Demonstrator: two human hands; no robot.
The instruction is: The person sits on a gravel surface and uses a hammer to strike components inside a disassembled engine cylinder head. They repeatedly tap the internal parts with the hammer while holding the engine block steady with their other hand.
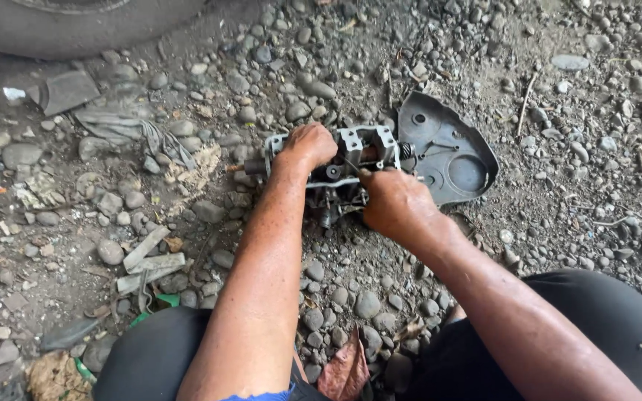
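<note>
1. The left hand [307,145] is closing over the left end of a grey metal engine part [351,160] lying on the gravel ground [544,215].
2. The right hand [395,204] is gripping its near edge, fingers curled.
3. A dark cover plate [447,148] is lying just right of it.

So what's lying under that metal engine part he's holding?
Gravel shows around the engine part. Both hands, left and right, cover much of it, hiding what's directly beneath.
</note>
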